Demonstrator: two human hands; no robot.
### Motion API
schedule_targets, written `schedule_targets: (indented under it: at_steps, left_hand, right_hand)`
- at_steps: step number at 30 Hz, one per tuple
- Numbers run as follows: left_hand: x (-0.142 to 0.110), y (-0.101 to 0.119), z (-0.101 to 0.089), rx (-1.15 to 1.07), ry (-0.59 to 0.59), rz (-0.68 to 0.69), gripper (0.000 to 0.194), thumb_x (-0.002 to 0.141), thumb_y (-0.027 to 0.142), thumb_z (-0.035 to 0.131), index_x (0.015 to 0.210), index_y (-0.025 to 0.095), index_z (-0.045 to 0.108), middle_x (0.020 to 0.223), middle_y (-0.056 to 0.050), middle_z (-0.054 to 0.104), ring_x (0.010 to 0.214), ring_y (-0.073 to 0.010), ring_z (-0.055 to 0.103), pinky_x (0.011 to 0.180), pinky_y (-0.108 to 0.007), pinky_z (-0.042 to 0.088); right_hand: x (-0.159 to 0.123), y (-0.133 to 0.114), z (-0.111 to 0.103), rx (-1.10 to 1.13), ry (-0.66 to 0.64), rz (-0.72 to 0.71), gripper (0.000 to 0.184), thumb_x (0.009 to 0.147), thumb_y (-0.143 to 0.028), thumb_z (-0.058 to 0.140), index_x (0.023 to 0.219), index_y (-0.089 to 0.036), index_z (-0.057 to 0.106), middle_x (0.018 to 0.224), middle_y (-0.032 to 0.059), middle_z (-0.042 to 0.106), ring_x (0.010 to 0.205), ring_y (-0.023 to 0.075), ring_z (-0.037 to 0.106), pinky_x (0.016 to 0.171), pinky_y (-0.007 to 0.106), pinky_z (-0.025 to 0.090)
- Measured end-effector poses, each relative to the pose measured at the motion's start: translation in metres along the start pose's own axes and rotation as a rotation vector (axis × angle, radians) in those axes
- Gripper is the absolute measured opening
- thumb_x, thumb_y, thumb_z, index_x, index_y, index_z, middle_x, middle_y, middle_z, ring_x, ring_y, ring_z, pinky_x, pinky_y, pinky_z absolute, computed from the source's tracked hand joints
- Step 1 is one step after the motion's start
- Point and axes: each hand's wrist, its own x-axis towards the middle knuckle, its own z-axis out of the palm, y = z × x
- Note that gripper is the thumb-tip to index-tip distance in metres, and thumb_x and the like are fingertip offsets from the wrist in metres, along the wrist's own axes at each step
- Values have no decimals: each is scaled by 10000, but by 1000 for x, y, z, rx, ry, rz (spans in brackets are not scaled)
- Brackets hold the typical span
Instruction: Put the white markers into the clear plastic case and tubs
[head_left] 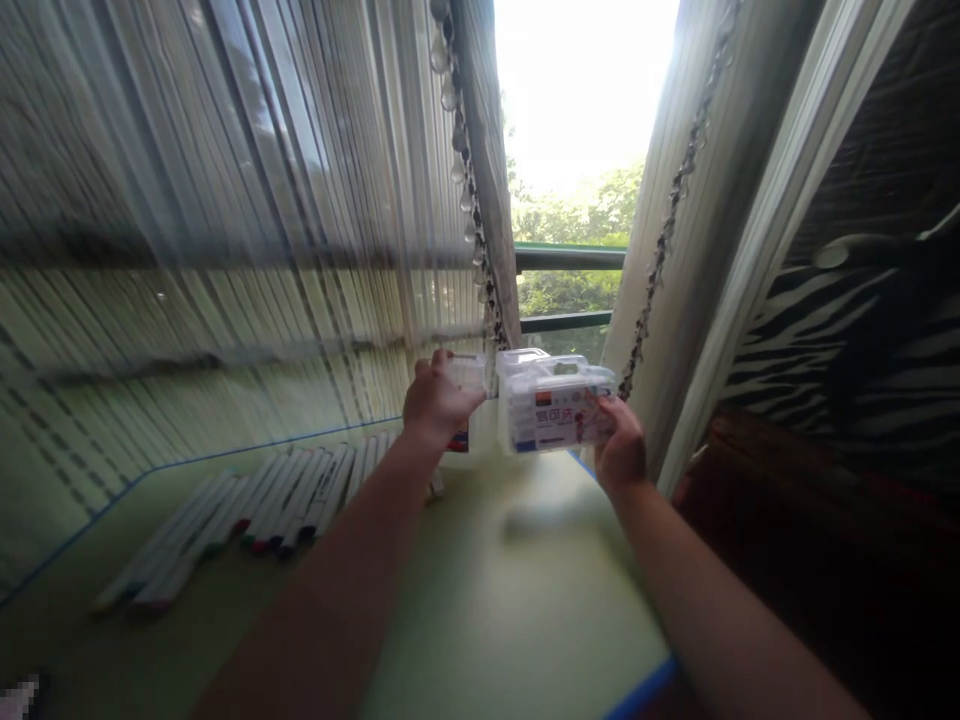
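Observation:
My right hand grips the right end of a clear plastic marker case with a printed label, held up above the far end of a green table. My left hand is closed on the case's left part, a clear lid or flap. A row of several white markers with coloured caps lies on the table to the left of my left arm.
Sheer striped curtains with bead strings hang behind the table, parted at a bright window with a rail and trees outside. Dark zebra-patterned fabric fills the right side. The table's blue edge runs at the lower right.

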Motion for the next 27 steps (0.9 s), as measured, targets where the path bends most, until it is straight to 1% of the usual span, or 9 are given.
schedule_targets:
  at_steps: [2, 5, 9, 12, 15, 18, 21, 25, 27]
  left_hand:
    - [4, 5, -15, -31, 3, 16, 667, 581, 413, 741, 1155, 166, 508, 1121, -160, 554, 1015, -299, 579, 830, -383, 469]
    - [7, 13, -43, -86, 8, 67, 679, 570, 432, 740, 1156, 187, 503, 1062, -96, 595, 941, -237, 597, 812, -343, 475]
    - [2, 22, -77, -141, -32, 94, 683, 577, 423, 728, 1179, 200, 494, 990, -59, 620, 874, -204, 603, 756, -304, 483]
    - [-4, 24, -94, -145, -162, 95, 689, 566, 414, 726, 1181, 198, 503, 946, -56, 635, 816, -199, 611, 708, -290, 483]
    - [-8, 23, -104, -136, -404, 99, 689, 550, 422, 721, 1170, 200, 518, 932, -55, 647, 780, -195, 617, 675, -278, 479]
    - [-10, 19, -108, -133, -728, 149, 698, 537, 435, 720, 1172, 216, 529, 933, -46, 656, 775, -190, 619, 662, -259, 469]
    - [-12, 20, -106, -106, -986, 262, 735, 493, 415, 755, 1174, 233, 546, 950, -30, 662, 805, -194, 618, 668, -245, 456]
    - [-20, 27, -88, -117, -1218, 373, 720, 450, 402, 783, 1131, 258, 600, 947, -17, 680, 785, -200, 624, 637, -243, 455]
    - [-28, 28, -71, -118, -1259, 410, 693, 414, 421, 798, 1069, 257, 646, 900, -28, 695, 739, -215, 633, 592, -249, 455]
  right_hand:
    - [1, -2, 1, 45, 38, 16, 83, 652, -236, 588, 707, -179, 567, 631, -57, 623, 589, 105, 588, 541, 207, 435]
    - [7, -7, 0, 131, 162, 81, 40, 674, -224, 526, 667, -185, 526, 582, -64, 599, 545, 97, 586, 527, 203, 451]
    - [12, -14, 0, 219, 201, 138, 123, 711, -232, 436, 686, -184, 547, 597, -45, 629, 523, 103, 594, 510, 217, 471]
    - [10, -16, 2, 215, 191, 164, 136, 717, -224, 431, 691, -180, 557, 598, -38, 644, 514, 103, 598, 485, 208, 462]
    - [7, -15, 4, 200, 182, 190, 131, 719, -218, 441, 694, -177, 562, 591, -40, 649, 507, 98, 597, 478, 201, 461]
    - [6, -14, 3, 193, 176, 186, 141, 724, -223, 436, 697, -177, 567, 588, -42, 649, 510, 97, 597, 480, 201, 464]
    - [9, -13, 0, 197, 156, 169, 138, 723, -249, 441, 697, -183, 560, 602, -41, 651, 526, 100, 603, 489, 204, 467]
    - [14, -10, -5, 202, 159, 146, 128, 711, -292, 461, 691, -190, 536, 599, -50, 638, 522, 100, 592, 485, 208, 459]
    - [15, -9, -6, 199, 184, 136, 122, 706, -289, 456, 681, -194, 527, 581, -59, 623, 502, 93, 576, 478, 205, 449]
